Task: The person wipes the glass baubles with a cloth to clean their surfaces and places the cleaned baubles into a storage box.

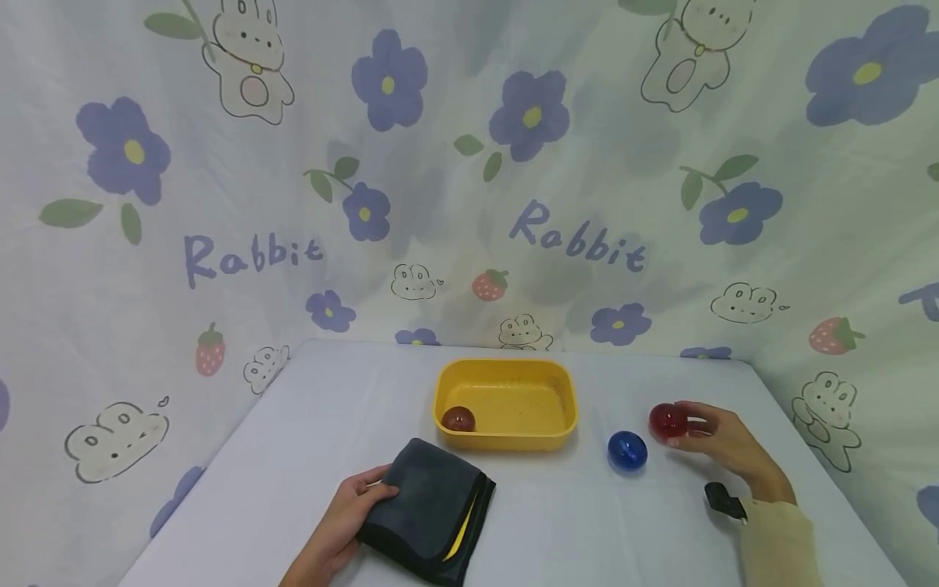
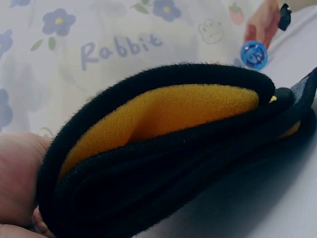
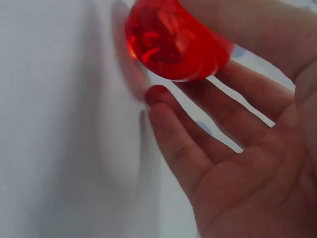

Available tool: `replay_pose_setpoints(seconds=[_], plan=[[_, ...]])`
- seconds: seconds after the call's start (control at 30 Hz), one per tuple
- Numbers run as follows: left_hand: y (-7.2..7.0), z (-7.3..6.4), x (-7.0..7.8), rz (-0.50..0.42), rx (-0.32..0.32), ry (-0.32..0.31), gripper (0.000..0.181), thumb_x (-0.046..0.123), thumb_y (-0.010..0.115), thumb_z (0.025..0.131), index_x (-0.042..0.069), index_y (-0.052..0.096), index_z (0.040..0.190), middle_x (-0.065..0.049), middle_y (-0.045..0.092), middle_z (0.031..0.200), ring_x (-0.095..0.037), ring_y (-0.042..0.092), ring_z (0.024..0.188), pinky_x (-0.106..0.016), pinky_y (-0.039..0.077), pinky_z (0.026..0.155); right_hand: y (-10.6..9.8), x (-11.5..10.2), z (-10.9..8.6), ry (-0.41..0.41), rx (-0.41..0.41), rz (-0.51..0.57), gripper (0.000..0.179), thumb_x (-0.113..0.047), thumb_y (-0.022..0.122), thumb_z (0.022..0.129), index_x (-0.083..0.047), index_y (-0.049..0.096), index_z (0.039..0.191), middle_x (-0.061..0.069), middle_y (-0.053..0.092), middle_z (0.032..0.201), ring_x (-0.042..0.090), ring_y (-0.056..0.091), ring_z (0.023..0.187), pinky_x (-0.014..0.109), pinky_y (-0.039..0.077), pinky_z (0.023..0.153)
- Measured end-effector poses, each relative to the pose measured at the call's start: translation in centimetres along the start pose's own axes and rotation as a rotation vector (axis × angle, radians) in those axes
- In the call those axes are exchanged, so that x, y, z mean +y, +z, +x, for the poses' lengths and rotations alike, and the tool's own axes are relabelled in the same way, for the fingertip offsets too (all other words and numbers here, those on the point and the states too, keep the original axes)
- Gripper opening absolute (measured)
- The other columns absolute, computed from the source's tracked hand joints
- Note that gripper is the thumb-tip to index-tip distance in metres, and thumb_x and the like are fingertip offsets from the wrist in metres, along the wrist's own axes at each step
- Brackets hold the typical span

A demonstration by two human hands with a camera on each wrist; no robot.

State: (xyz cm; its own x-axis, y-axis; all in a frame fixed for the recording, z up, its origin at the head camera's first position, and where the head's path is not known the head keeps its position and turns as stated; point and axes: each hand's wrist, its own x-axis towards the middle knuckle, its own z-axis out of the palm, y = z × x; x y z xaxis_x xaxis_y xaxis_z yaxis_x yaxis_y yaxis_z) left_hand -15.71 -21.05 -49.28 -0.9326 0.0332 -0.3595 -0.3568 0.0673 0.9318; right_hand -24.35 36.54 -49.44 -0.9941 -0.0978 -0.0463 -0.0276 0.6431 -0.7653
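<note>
My left hand [image 1: 343, 518] grips a folded dark grey cloth [image 1: 427, 501] at its left edge, thumb on top. Black edging and a fuzzy yellow inner layer [image 2: 168, 111] show between the folds in the left wrist view. On the right, my right hand [image 1: 734, 452] pinches a glossy, see-through red ball [image 1: 667, 422] between thumb and fingertips. Seen from the right wrist, the red ball [image 3: 173, 42] sits close to the white tabletop, with the other fingers spread beneath and beside it. A shiny blue ball [image 1: 627, 451] lies just left of the right hand.
A yellow rectangular tray [image 1: 506, 443] stands at the back middle of the white table [image 1: 565, 530]. Inside its front left corner is a brownish-red ball [image 1: 459, 419]. A curtain [image 1: 440, 187] printed with flowers and rabbits hangs behind and along the sides. A black strap piece [image 1: 722, 500] sticks out at the right wrist.
</note>
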Motion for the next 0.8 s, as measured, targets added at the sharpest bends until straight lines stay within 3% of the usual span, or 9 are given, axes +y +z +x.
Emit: replay_pose_setpoints(seconds=[0.23, 0.67, 0.8], plan=[[0.0, 0.0, 0.1, -0.004, 0.000, 0.004, 0.065, 0.018, 0.063, 0.096, -0.012, 0.042, 0.150, -0.029, 0.059, 0.143, -0.018, 0.073, 0.102, -0.031, 0.062, 0.084, 0.7, -0.2, 0.5, 0.020, 0.020, 0.007, 0.084, -0.038, 0.083, 0.086, 0.002, 0.046, 0.151, 0.031, 0.052, 0.148, 0.052, 0.053, 0.132, 0.055, 0.055, 0.101], [-0.2, -0.6, 0.4, -0.055, -0.057, 0.001, 0.068, 0.019, 0.062, 0.098, -0.010, 0.036, 0.154, -0.026, 0.061, 0.143, -0.018, 0.074, 0.100, -0.033, 0.062, 0.084, 0.7, -1.5, 0.6, 0.159, 0.022, 0.011, 0.092, -0.048, 0.083, 0.084, -0.003, 0.044, 0.155, 0.029, 0.049, 0.152, 0.049, 0.052, 0.135, 0.060, 0.051, 0.105], [-0.1, -0.9, 1.0, -0.045, -0.070, 0.020, 0.067, 0.019, 0.060, 0.099, -0.009, 0.036, 0.155, -0.025, 0.060, 0.144, -0.017, 0.073, 0.102, -0.032, 0.062, 0.086, 0.4, -2.7, 0.1, 0.074, 0.053, 0.019, 0.087, -0.045, 0.081, 0.087, -0.001, 0.046, 0.153, 0.030, 0.052, 0.150, 0.048, 0.056, 0.131, 0.056, 0.055, 0.102]])
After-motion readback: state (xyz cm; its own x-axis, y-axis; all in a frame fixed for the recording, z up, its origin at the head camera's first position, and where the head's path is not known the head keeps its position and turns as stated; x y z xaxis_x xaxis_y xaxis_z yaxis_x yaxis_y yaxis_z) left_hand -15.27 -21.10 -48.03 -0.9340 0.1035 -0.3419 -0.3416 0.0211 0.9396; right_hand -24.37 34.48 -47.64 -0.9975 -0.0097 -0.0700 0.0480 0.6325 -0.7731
